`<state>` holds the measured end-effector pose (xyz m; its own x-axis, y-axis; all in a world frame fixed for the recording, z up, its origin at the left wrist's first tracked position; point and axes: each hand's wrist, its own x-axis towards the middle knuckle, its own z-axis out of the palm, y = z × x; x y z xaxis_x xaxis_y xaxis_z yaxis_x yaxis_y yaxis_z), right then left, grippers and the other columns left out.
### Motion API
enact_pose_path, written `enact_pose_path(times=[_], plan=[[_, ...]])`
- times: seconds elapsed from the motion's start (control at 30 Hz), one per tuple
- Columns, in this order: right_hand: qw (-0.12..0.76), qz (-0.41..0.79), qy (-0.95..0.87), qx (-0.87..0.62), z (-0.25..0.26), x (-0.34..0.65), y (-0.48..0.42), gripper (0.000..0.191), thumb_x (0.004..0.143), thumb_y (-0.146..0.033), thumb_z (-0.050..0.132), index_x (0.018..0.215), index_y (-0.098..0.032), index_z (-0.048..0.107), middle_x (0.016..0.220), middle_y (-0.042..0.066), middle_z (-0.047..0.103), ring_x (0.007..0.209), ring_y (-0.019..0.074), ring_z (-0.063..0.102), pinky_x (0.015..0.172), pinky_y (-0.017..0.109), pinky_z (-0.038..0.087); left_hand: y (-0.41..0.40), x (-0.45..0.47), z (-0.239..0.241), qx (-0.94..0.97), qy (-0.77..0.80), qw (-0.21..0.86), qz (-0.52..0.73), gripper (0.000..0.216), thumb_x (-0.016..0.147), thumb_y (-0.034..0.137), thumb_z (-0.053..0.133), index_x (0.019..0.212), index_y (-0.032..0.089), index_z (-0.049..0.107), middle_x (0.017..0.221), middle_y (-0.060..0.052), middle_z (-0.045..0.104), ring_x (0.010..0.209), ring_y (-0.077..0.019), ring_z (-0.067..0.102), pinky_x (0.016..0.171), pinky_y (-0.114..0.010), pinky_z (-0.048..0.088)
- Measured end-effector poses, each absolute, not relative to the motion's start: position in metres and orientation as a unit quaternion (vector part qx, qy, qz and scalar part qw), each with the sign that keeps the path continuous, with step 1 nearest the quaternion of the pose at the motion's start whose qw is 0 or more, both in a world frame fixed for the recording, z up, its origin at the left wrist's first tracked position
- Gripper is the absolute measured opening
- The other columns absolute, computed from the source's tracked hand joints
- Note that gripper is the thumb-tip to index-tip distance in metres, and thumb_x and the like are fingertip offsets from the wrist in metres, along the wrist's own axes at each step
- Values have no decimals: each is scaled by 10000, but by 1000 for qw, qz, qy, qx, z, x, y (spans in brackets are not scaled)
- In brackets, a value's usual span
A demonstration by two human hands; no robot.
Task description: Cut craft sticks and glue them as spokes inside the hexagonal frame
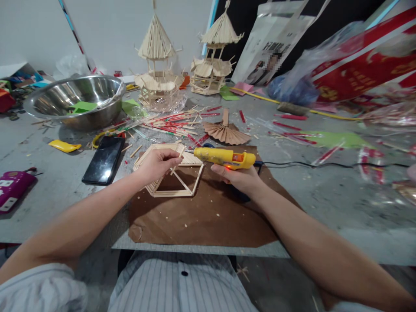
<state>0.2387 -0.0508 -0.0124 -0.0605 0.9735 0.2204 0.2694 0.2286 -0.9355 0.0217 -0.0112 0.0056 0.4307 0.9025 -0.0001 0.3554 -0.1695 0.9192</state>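
Steel bowl behind black phone; stick pagoda farther back; paper fan centre.

A single head-worn camera looks forward and down, close over the counter. The left hand and right hand reach in from six o'clock; the far wall closes the view at twelve o'clock.

Yellow glue gun, level, points at thin stick above hexagonal stick frame.
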Motion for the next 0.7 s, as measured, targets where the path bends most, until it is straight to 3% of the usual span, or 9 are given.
enact_pose_path(times=[0.17,0.27,0.4,0.7], plan=[[488,387,-584,-522,-10,246,-48,312,564,-500,668,636,-213,571,382,-56,430,306,72,368,284,225,316,-12,22,7,696,451,470,302,183,710,329,552,741,155,601,514,44,467,398,-33,370,406,-170,279],[506,382,-546,-547,-5,257,-39,370,531,-536,669,592,-193,545,413,-40,482,299,65,384,288,222,332,-10,20,6,722,446,433,303,204,710,340,548,723,152,628,536,33,510,464,-46,409,474,-174,320],[523,356,-505,-587,-3,280,-14,386,552,-532,660,699,-192,552,619,9,608,290,53,402,268,214,326,-5,15,6,770,439,395,243,258,704,380,543,735,155,665,606,8,591,537,-68,460,540,-186,348],[452,340,-413,-713,-14,313,42,346,586,-487,662,712,-189,541,496,-14,503,338,95,425,317,261,375,-3,13,13,816,414,384,124,203,664,342,578,699,182,698,583,-7,638,527,-85,499,512,-179,336]])
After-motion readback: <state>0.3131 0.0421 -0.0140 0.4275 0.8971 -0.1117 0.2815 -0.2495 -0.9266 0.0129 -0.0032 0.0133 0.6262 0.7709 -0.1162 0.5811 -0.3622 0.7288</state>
